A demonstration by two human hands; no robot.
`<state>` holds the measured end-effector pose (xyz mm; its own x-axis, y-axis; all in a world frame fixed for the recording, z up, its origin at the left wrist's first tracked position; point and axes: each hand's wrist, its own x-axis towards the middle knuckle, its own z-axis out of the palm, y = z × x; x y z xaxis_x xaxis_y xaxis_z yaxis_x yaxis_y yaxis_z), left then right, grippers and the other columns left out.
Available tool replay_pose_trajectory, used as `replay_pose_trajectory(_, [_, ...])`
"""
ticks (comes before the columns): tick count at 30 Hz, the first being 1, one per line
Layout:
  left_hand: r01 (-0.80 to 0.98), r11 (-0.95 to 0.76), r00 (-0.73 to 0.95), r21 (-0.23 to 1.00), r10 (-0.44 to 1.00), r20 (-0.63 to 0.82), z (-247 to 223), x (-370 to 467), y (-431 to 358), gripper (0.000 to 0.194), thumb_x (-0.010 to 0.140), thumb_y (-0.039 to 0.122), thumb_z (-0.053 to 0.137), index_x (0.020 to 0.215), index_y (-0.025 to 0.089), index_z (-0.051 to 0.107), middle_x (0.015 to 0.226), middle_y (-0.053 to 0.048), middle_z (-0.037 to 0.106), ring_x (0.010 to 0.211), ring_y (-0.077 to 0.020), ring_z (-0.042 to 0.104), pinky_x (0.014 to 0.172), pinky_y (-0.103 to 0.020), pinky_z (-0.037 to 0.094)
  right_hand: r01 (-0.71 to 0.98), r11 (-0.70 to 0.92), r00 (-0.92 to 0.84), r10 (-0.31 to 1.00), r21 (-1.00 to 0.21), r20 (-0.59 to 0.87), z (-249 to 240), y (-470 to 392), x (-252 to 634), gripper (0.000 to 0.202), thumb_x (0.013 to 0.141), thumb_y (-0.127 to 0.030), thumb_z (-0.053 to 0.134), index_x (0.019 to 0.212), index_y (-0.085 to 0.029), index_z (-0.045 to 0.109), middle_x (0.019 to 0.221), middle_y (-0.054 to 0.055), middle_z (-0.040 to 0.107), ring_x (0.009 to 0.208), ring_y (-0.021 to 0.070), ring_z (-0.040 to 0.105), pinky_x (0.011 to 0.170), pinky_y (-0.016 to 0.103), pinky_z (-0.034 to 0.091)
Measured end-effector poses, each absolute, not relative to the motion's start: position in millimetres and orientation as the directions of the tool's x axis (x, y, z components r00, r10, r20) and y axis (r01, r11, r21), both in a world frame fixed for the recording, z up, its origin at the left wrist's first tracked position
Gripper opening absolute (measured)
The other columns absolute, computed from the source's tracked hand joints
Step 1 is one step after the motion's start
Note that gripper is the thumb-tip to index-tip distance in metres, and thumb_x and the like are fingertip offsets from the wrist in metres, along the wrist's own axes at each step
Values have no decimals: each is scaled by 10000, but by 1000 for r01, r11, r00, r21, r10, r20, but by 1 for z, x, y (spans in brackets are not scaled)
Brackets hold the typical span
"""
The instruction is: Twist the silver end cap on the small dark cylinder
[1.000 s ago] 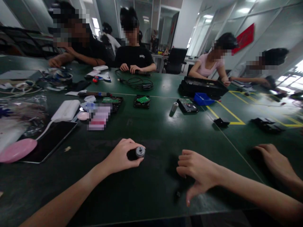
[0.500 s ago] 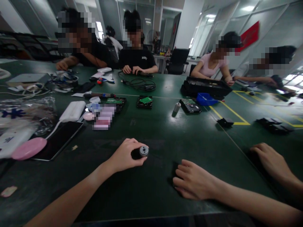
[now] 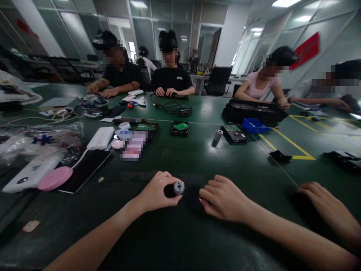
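My left hand [image 3: 160,192] grips a small cylindrical metal motor [image 3: 179,187] between thumb and fingers. The motor stands upright, its round grey end with small holes facing up. To the right, a short gap away, my right hand [image 3: 222,197] is closed with curled fingers and thumb pressed together; whatever it may hold is hidden. A second, similar metal cylinder [image 3: 218,135] stands farther off on the green table [image 3: 169,233], beside a hard drive [image 3: 235,134] with its circuit board showing.
Another person's hand [image 3: 324,207] rests at the right. At left lie a tablet [image 3: 87,169], a pink oval case [image 3: 55,178], a white power bank [image 3: 100,137] and plastic bags. Across the table are a second drive [image 3: 179,128], a coiled cable [image 3: 175,107], a blue tray [image 3: 255,126] and several seated people.
My right hand has moved left, closer to the motor, and slightly away from me. The left hand still grips the motor. The view has tilted up and turned a little left.
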<state>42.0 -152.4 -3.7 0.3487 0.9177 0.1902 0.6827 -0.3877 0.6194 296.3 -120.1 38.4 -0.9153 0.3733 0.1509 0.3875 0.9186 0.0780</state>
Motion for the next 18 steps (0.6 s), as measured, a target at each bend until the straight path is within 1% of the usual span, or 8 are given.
replay_pose_trajectory(2, [683,-404,356,609,911,207,-3,43,-152,345,716,300,744,1053,284,670,949,-9,656,898,-227,574,845,-388,431,375,926,-899,354,37,258,52,-107,280,257,947,-303,435,816,-183,622,678,37,645,624,164,542,662,332,280])
replay_pose_trajectory(5, [678,-408,352,611,910,217,-3,42,-152,307,714,327,746,999,243,674,933,-22,656,892,-229,577,827,-379,437,328,929,-855,368,-168,365,54,-99,260,268,973,-311,428,972,-177,660,775,42,681,702,168,588,698,318,331])
replay_pose_trajectory(7, [672,-419,358,610,906,227,-3,42,-152,276,712,334,746,952,221,672,924,-28,653,888,-227,579,827,-376,438,288,907,-825,398,-308,400,43,-100,253,266,980,-297,436,1057,-185,665,844,46,694,764,170,607,728,315,365])
replay_pose_trajectory(10, [676,-440,376,592,896,237,-5,41,-151,243,709,323,741,910,207,671,900,-29,645,869,-224,584,825,-377,433,267,849,-763,476,-457,438,18,-102,248,270,978,-295,461,1122,-219,676,909,55,665,803,172,596,719,311,404])
replay_pose_trajectory(14, [688,-443,370,575,895,247,-6,42,-150,255,714,328,734,926,200,672,905,-37,638,876,-226,583,834,-382,426,230,778,-723,539,-584,433,-5,-101,246,286,975,-298,479,1189,-268,667,926,51,595,821,174,563,718,313,442])
replay_pose_trajectory(16, [694,-440,370,569,897,242,-5,42,-150,259,719,339,731,929,198,674,906,-38,634,875,-226,581,833,-382,423,209,756,-719,549,-621,427,-8,-101,245,294,976,-298,478,1204,-286,663,924,47,573,814,174,550,710,313,448])
replay_pose_trajectory(18, [694,-445,378,566,894,239,-3,42,-151,257,726,318,725,945,194,674,911,-39,633,884,-222,580,837,-377,420,197,738,-707,563,-645,428,-9,-103,244,299,975,-298,480,1215,-294,658,926,46,557,812,178,541,698,313,447])
